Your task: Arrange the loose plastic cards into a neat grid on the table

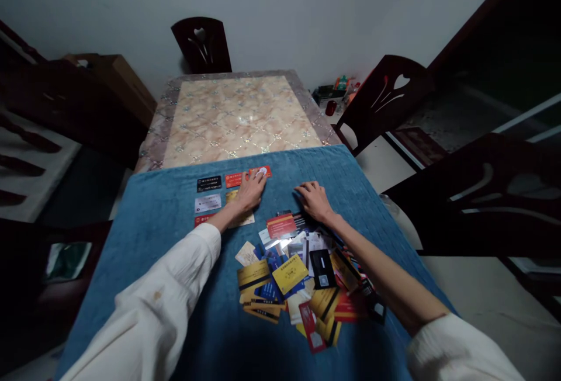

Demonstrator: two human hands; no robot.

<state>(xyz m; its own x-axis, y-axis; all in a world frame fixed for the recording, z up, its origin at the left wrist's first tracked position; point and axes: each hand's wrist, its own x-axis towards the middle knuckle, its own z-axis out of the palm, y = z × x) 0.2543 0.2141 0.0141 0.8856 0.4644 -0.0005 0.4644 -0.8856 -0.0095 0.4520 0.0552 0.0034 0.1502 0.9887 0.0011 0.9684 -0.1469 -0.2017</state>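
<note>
My left hand (250,191) lies flat on the blue cloth (158,235), its fingertips pressing an orange-red card (262,171) at the end of a row of laid-out cards. Beside it are a red card (234,180), a black card (208,183) and a white card (207,203); a yellowish card is partly hidden under the hand. My right hand (314,200) rests palm down, fingers spread, at the far edge of a loose pile of several cards (302,276) in yellow, blue, red and black. It holds nothing.
The cloth covers the near half of a marble-patterned table (236,118). Dark wooden chairs stand at the far end (201,45) and along the right side (385,100). A cardboard box (118,80) sits at back left, small items on the floor at back right.
</note>
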